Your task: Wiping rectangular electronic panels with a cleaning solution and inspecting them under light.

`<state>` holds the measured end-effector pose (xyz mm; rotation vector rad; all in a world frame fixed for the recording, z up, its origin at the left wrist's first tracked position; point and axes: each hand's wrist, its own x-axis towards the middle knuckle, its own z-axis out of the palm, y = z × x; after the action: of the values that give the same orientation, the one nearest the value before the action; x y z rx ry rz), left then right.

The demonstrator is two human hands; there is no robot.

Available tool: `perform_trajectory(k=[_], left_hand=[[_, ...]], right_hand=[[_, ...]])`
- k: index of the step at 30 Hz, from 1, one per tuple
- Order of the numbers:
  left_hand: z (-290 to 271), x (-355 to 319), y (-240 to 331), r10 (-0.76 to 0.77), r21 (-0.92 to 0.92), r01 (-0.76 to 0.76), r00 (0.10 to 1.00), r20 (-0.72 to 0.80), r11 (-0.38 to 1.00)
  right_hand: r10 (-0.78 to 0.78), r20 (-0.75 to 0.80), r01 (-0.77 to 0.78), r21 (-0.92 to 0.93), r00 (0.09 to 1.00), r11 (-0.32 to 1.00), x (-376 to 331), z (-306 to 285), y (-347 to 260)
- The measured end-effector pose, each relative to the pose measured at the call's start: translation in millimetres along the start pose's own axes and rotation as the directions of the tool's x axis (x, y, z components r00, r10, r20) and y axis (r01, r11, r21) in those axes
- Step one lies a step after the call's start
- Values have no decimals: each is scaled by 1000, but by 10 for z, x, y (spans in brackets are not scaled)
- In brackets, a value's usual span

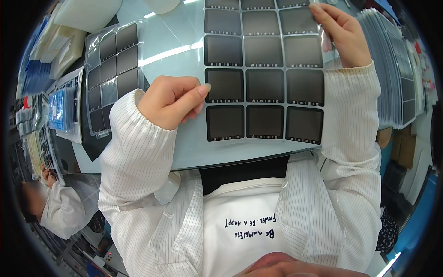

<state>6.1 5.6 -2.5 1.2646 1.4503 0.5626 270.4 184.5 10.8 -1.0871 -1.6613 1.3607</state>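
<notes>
Seen from my distant station, a pale, glossy glass tabletop (187, 150) spreads across the upper half of the view, its dark near edge curving toward six o'clock. At that edge is a person in a white, thinly striped jacket (127, 171), a sleeve reaching in on either side. At one o'clock lies the main subject, a broad sheet of dark grey, square-cornered panels (265, 86) in three columns, framed by clear film. Its top runs past my view; its bottom border ends just beside the table's near edge. At two o'clock I see a thick stack of clear plastic sheets (380, 69), leaving a tight gap on that flank. At ten o'clock rests a smaller film sheet of black panels (108, 69), partly hidden behind the left sleeve. The widest room for moving is the glass between the two sheets, toward eleven o'clock. A co-worker (64, 205) in white appears at eight o'clock. The left hand (175, 101) pinches the main sheet's edge at its nine o'clock, thumb uppermost; the right hand (344, 34) pinches its border at one o'clock. Smallest are the whitish marks (225, 138) lining each panel's lower edge.
</notes>
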Motion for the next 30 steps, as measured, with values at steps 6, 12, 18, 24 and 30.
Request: perform_trajectory(k=[6,12,18,24,30], left_hand=[[-4,-16,-9,0,115,-3,1000,30,993],[-9,-6,56,-45,311,27,998,51,950],[-65,-12,-3,-65,446,45,997,32,894],[-55,17,-10,245,445,-91,921,-302,891],[-46,132,-129,528,587,-265,780,-336,765]], right_hand=[[96,-48,-103,-168,994,980,-36,60,-151],[-185,-135,-9,-831,973,556,-5,-588,128],[-81,-137,-82,-874,987,478,-44,-493,162],[57,-155,-164,-898,986,408,9,-538,213],[-156,38,107,-877,987,468,51,-579,303]])
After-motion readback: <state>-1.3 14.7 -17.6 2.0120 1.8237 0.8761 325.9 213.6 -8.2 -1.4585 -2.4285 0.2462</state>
